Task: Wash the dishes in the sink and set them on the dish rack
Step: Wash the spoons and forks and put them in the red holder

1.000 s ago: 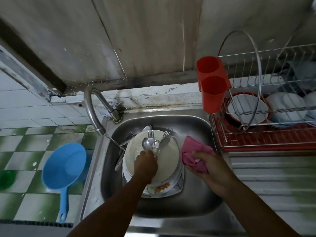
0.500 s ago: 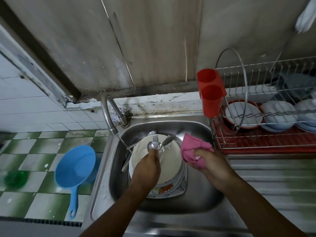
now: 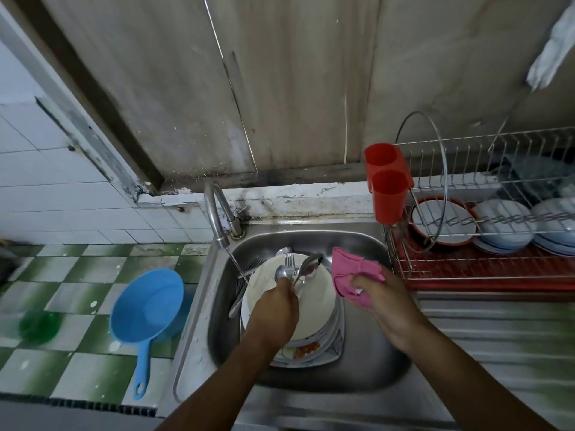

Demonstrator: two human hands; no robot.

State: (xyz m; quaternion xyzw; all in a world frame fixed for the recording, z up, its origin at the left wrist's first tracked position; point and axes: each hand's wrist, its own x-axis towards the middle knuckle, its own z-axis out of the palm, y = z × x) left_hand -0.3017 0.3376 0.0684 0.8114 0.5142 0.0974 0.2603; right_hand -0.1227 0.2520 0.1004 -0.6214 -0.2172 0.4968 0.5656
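My left hand [image 3: 275,309] grips a bunch of cutlery [image 3: 294,267], spoons and a fork, with the heads fanned above a stack of dirty white plates [image 3: 314,300] in the steel sink [image 3: 370,362]. More cutlery [image 3: 245,275] lies against the stack's left side. A thin stream of water runs from the tap [image 3: 217,219] towards the plates. My right hand [image 3: 378,293] holds a crumpled pink cloth [image 3: 351,273] just right of the cutlery. The wire dish rack [image 3: 485,253] stands on the right with several white dishes [image 3: 504,225] in it.
A red two-cup cutlery holder [image 3: 387,188] hangs on the rack's left end. A red tray [image 3: 466,279] lies under the rack. A blue plastic dipper [image 3: 146,312] sits left of the sink over the green-and-white tiled floor. The ridged steel drainboard [image 3: 497,331] extends to the right.
The camera has tilted up, so the sink sits lower in view. Both hands have kept their holds; the cloth stays close beside the cutlery.
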